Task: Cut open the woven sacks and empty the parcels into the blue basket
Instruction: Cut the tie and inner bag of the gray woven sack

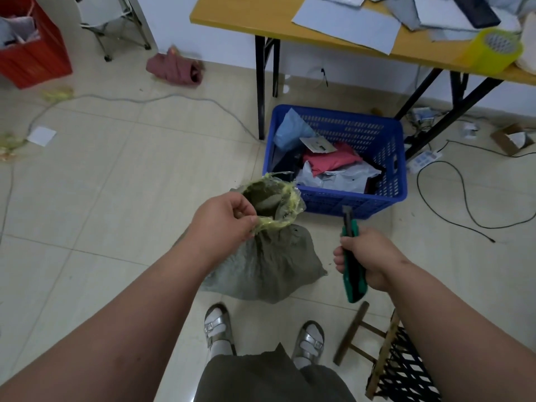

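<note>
Your left hand [224, 220], centre of view: fingers curled, pinching the yellow-taped neck [278, 219] of the grey-green woven sack [266, 268], whose mouth gapes open toward 12 o'clock. The sack body bulges below your grip and rests on the tiled floor [116, 184], just ahead of your feet in silver sandals [218, 329]. Your right hand [368, 256], at 3 o'clock of the sack and apart from it: fist closed around the green utility knife [352, 265], its tip pointing up toward 12 o'clock; how far the blade stands out cannot be told. Blue basket [351, 203]: on the floor at 1 o'clock of the sack, its near corner just beside the sack's open mouth, already holding parcels [333, 169] in pale blue, red and white wrappers. Wooden table [261, 13]: at 12 o'clock beyond the basket, black legs, carrying flat mailers and a roll of yellow tape [490, 50] near its right edge. Red crate [32, 56]: far at 10 o'clock. Maroon cloth bundle [175, 68]: on the floor at 11 o'clock. Grey cable [139, 100]: trails across the tiles at 10 o'clock. Folding stool [385, 361] with black webbing: at 5 o'clock, near your right foot. Power strip [423, 159]: at 2 o'clock, right of the basket.
</note>
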`<control>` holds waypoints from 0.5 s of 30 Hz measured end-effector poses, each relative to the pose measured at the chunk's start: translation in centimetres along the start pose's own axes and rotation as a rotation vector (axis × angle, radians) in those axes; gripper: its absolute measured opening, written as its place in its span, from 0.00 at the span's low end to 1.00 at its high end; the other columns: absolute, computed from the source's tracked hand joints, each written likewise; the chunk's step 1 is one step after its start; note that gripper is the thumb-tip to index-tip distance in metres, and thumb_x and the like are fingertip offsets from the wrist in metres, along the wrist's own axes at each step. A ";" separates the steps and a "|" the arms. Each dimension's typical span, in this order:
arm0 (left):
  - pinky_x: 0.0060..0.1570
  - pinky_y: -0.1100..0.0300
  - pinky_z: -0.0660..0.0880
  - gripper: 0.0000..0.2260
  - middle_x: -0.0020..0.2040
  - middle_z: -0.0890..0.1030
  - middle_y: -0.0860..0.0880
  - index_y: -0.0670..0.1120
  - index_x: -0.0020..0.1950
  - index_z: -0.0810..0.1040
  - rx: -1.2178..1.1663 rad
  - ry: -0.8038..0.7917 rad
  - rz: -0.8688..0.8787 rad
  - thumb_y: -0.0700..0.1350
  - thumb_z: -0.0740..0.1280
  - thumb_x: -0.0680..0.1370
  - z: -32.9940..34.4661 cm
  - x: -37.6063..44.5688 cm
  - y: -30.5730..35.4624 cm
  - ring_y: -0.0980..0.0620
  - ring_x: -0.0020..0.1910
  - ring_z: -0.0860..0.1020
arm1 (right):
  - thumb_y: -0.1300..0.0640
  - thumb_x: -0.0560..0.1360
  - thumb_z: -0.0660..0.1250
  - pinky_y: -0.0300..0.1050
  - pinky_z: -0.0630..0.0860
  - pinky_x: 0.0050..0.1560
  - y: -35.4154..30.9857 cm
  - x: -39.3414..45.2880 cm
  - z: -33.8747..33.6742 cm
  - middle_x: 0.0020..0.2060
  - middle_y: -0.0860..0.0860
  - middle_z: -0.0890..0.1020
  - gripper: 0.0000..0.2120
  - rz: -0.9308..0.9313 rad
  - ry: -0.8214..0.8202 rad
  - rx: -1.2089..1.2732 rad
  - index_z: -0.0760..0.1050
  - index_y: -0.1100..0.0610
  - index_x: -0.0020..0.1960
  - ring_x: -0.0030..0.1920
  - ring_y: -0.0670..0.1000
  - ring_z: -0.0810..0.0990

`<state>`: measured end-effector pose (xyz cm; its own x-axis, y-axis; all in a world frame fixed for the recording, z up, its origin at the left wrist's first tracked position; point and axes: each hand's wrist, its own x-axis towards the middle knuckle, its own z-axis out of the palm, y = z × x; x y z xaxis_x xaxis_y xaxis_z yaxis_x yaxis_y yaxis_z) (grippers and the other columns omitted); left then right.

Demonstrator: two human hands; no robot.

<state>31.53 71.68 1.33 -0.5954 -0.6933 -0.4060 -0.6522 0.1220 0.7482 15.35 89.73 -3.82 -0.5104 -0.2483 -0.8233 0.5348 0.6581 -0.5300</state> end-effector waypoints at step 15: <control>0.36 0.57 0.77 0.04 0.32 0.82 0.43 0.42 0.39 0.80 -0.072 -0.102 0.239 0.35 0.71 0.73 0.5 -1.5 10.2 0.53 0.28 0.77 | 0.65 0.64 0.77 0.49 0.77 0.38 -1.3 -0.6 2.5 0.49 0.54 0.82 0.33 -0.267 -0.204 -0.018 0.67 0.48 0.64 0.43 0.54 0.80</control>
<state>25.54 74.35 9.31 -0.7752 -0.5751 -0.2613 -0.4546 0.2205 0.8630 16.64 87.21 -3.12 -0.4842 -0.5499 -0.6805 0.3875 0.5626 -0.7303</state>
